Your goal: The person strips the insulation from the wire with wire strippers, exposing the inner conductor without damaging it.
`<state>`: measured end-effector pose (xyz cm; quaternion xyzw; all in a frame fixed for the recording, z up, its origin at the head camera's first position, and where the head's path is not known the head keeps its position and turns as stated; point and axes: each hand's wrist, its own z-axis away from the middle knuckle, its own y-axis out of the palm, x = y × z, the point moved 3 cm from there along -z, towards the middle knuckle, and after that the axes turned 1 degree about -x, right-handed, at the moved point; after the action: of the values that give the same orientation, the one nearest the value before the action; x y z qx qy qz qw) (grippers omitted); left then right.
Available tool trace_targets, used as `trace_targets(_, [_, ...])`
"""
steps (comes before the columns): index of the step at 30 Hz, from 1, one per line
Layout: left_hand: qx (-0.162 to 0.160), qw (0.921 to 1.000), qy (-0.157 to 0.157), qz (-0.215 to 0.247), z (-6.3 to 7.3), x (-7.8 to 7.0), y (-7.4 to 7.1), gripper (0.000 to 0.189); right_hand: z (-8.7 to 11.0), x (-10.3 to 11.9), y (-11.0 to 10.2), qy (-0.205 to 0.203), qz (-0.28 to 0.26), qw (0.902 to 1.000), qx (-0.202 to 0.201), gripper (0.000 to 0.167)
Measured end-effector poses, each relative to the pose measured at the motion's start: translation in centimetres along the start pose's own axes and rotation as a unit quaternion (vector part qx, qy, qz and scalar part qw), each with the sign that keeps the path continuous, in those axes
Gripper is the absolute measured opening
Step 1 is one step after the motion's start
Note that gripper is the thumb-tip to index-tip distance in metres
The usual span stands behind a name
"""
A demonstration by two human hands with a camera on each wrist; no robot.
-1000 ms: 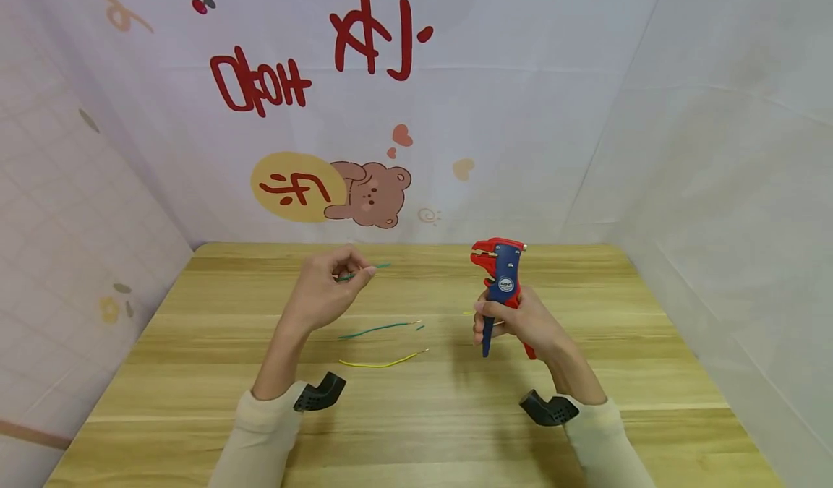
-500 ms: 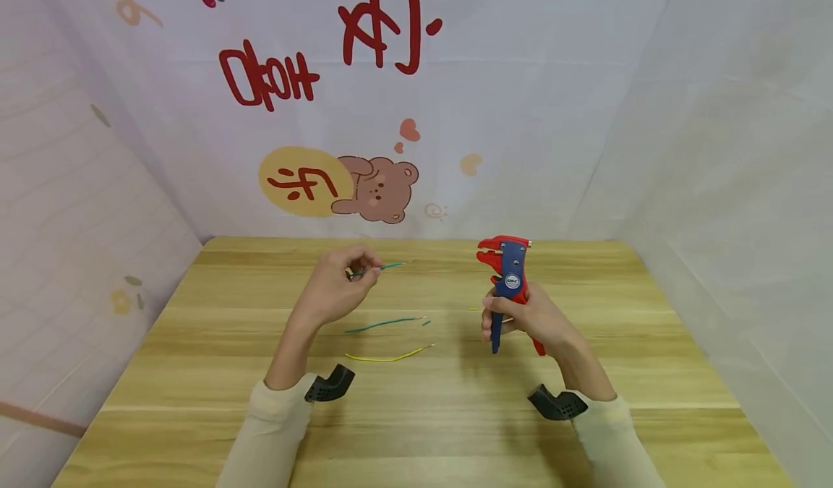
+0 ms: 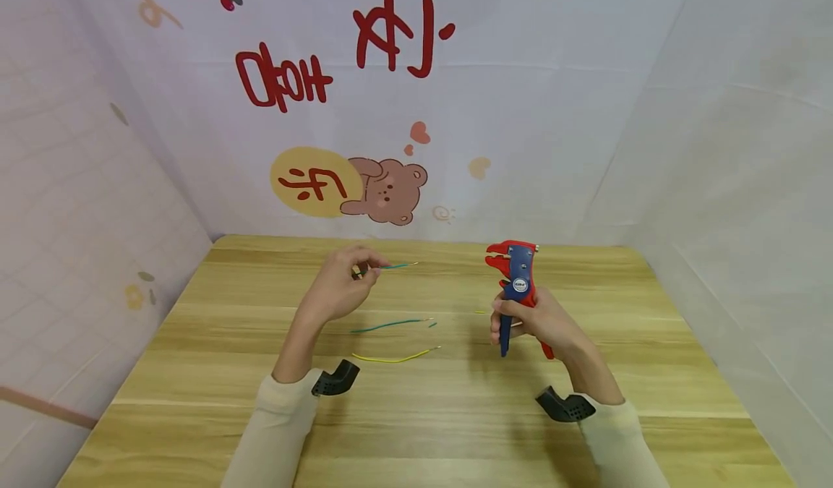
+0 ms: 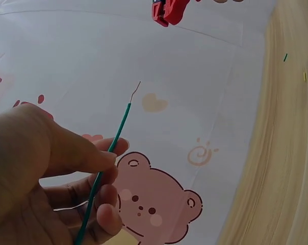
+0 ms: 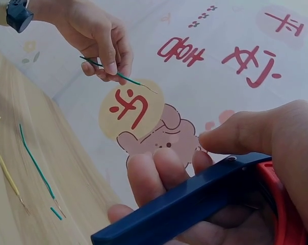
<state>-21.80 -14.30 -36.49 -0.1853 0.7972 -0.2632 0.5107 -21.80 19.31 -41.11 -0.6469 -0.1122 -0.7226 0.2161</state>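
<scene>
My left hand (image 3: 341,282) pinches a green wire (image 4: 122,122) between thumb and forefinger, above the far part of the table. Its bare copper end (image 4: 135,92) points away from the fingertips, slightly bent. The other end runs back across the curled fingers. My right hand (image 3: 543,318) grips a red and blue wire stripper (image 3: 519,265) by its handles, head up. The stripper's jaws face left, towards the green wire, with a wide space between. In the right wrist view the blue handle (image 5: 179,199) crosses under the thumb.
On the wooden table (image 3: 416,423) lie another green wire (image 3: 388,325) and a yellow wire (image 3: 393,360), both with bare copper ends. A short green offcut (image 3: 432,324) and a small yellow offcut (image 3: 480,312) lie nearby. A printed cloth wall (image 3: 540,112) stands behind.
The green wire has come to show further out of the left fingers, its bare copper tip now visible. The head view has shifted slightly; the right hand keeps its grip on the wire stripper.
</scene>
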Motion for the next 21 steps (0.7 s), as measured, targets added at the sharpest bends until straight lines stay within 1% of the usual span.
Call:
trace_targets(3, [-0.002,1.0,-0.001,-0.007,-0.1,0.2,0.1,0.017,0.1,-0.2,-0.2,0.006,-0.001,1.0,-0.001,0.032])
trace_targets(10, [0.013,0.9997,-0.014,-0.014,-0.1,0.5,0.2,0.016,0.0,-0.6,-0.4,0.015,0.0,0.9998,-0.01,0.035])
trace_targets(12, [0.014,0.9996,-0.015,-0.017,0.0,0.6,0.3,0.015,0.0,-0.9,-0.4,0.023,0.0,0.9997,-0.012,0.033])
trace_targets(15, [0.011,0.9997,-0.014,-0.019,-0.1,0.9,0.4,0.014,0.1,-1.4,-0.6,0.033,0.002,0.9994,-0.01,0.031])
trace_targets(21, [0.01,0.9996,-0.007,-0.024,-0.2,1.3,0.7,0.012,0.4,-2.6,-1.1,0.044,0.01,0.9988,-0.017,0.038])
